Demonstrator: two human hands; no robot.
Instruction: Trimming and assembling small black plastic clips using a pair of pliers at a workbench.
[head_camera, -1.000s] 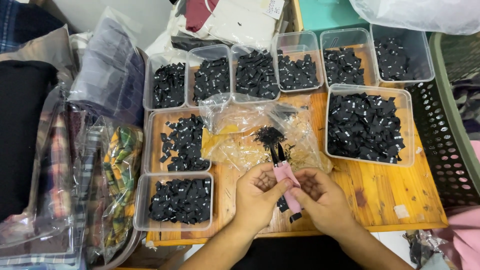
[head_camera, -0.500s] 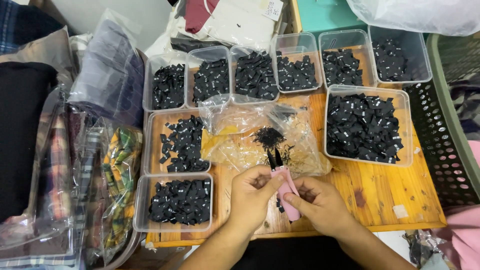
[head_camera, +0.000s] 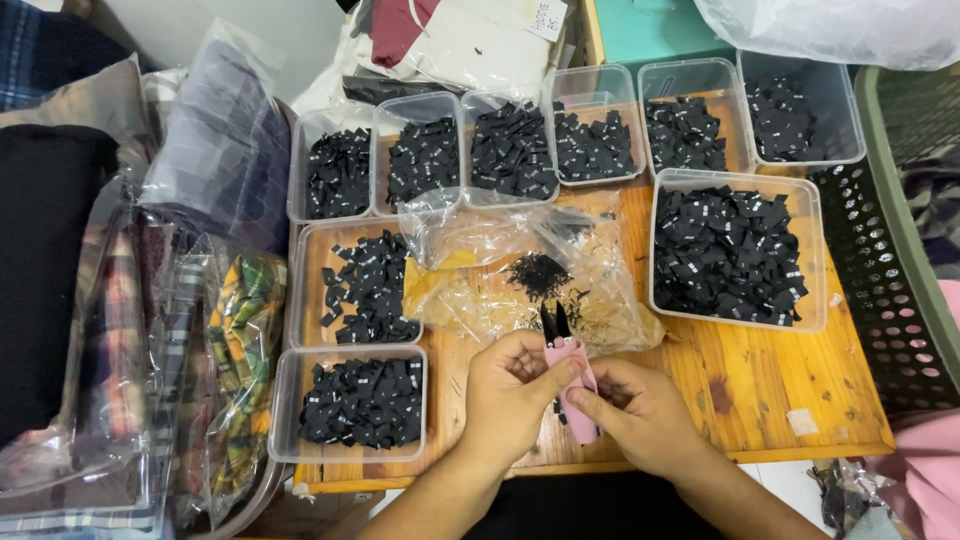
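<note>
Holding the pink thread snips (head_camera: 572, 385) between both hands, you have their black blades pointing away from you toward the clear plastic bag (head_camera: 500, 270) spread on the wooden table (head_camera: 760, 380). Your left hand (head_camera: 515, 390) curls its fingers closed around the upper handle, and your right hand (head_camera: 640, 410) pinches the lower part; a small dark label may sit between your fingertips, though the view is too poor to be sure. On the bag a heap of black trimmings (head_camera: 540, 272) has gathered, so some cutting looks done. The large tub of black labels (head_camera: 735, 250) just right of the bag looks nearly full, suggesting plenty remains.
</note>
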